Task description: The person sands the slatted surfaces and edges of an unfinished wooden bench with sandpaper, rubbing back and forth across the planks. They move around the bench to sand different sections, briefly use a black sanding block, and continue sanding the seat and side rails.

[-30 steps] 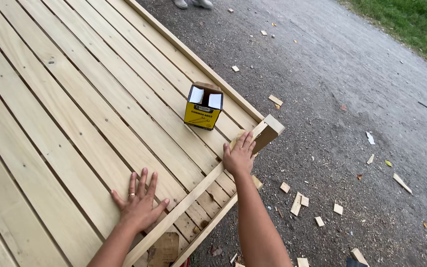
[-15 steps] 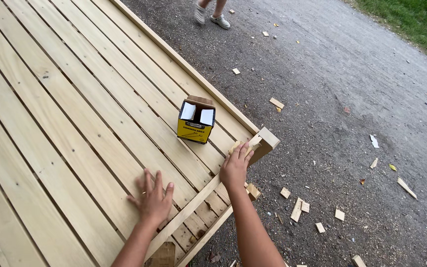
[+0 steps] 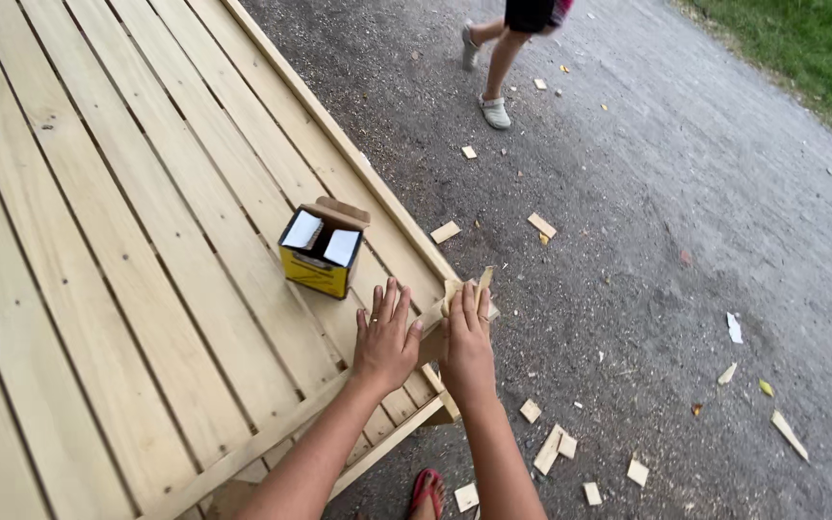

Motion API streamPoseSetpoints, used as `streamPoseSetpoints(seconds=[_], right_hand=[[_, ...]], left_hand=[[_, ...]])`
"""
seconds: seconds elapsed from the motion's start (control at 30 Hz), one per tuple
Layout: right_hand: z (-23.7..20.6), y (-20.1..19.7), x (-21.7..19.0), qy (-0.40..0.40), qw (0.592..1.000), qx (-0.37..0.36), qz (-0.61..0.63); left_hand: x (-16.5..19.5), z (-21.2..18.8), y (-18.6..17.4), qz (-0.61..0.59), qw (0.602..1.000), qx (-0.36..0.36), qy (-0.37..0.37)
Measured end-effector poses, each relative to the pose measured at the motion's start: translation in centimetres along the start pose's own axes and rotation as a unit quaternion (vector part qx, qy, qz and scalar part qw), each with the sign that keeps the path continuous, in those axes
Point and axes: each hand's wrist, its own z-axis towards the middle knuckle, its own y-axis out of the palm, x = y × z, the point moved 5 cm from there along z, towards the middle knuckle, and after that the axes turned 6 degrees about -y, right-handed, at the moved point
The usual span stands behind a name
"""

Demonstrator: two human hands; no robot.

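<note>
deck (image 3: 146,289): both hands flat, open on loose board (image 3: 339,400), box (image 3: 323,250) just beyond.

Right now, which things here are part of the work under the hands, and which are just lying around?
In hand:
left hand, flat on the slatted wooden deck
right hand, on the loose board at the deck's corner
open yellow box, close by

Lying about:
wood offcuts on the gravel
a passer-by's legs

box (image 3: 320,252) on deck (image 3: 98,289) (hands (image 3: 426,337) right)
</note>
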Motion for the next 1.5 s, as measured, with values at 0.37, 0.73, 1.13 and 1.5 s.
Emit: streamPoseSetpoints(seconds=[0.37, 0.73, 1.13, 1.5], right_hand=[[5.4, 1.1, 9.6, -0.045, 0.980, -0.195, 0.011], [6.2, 2.1, 8.8, -0.187, 0.957, -0.210, 0.076], [10.1, 3.7, 9.2, -0.022, 0.973, -0.231, 0.013], [8.4, 2.6, 8.8, -0.016, 0.979, -0.201, -0.016]], left_hand=[[4.1, 6.5, 3.4, -0.003, 0.950, 0.066, -0.305], [4.1, 8.0, 3.1, 0.070, 0.948, 0.056, -0.307], [4.4, 8.2, 2.9, 0.103, 0.953, -0.048, -0.282], [4.3, 8.0, 2.0, 0.060, 0.956, -0.098, -0.270]])
